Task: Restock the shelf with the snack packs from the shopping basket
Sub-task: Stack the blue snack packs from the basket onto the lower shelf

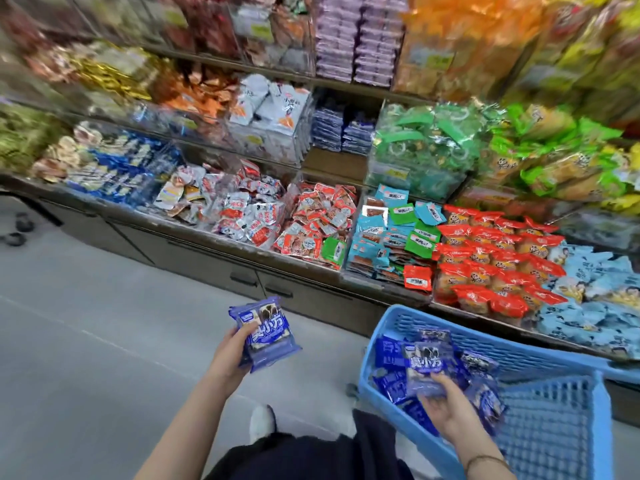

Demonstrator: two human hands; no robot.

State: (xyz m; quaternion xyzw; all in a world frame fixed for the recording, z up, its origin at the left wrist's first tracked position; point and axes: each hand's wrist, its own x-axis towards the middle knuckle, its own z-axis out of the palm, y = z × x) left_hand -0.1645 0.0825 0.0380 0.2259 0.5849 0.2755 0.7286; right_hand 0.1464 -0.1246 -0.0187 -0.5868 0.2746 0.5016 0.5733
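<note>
A light blue shopping basket (550,424) stands at the lower right with several dark blue snack packs (391,355) inside. My left hand (230,355) holds a small stack of blue snack packs (265,334) above the floor, left of the basket. My right hand (445,408) reaches into the basket and grips one more blue pack (426,368), lifted slightly over the others. On the middle shelf, stacks of matching dark blue packs (341,128) sit in a bay with spare room in front of them.
The shelf unit (214,237) runs across the view, its clear bins full of red, green, orange and pale blue snack packs. Grey cabinet drawers (242,271) lie below it. Grey floor (86,341) spreads to the left. My shoe (261,422) shows near the basket.
</note>
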